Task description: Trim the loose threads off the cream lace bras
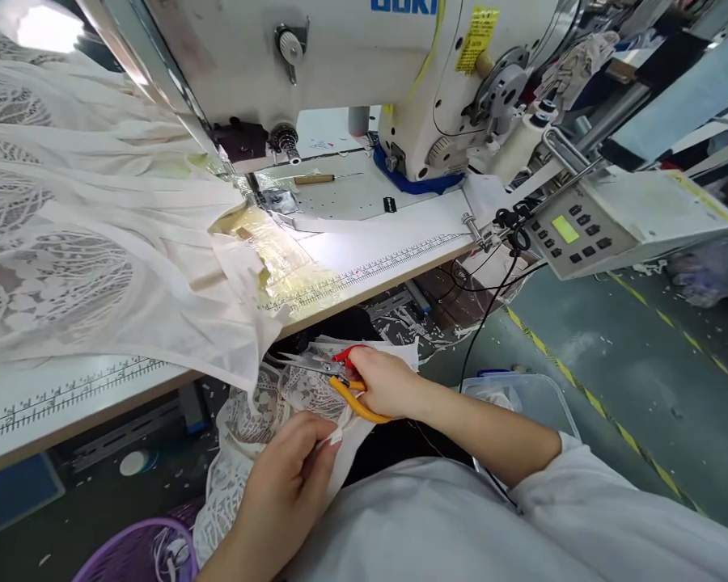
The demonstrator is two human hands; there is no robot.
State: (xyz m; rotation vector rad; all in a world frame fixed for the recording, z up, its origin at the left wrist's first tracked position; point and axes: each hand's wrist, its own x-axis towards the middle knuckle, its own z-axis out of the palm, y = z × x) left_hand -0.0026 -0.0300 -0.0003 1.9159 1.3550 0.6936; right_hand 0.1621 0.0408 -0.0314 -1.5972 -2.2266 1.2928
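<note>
While the head view looked down past the desk [412,236], the left hand [288,465] had its fingers pinched on the edge of the lace fabric [319,394], which lay over the lap, just below the desk edge. The right hand [388,381] had its fingers wrapped around the handles of the scissors [364,408], blades pointing left over the lace. A sewing machine [340,65] stood on the desk, white garment pieces [158,299] spread at left.
</note>
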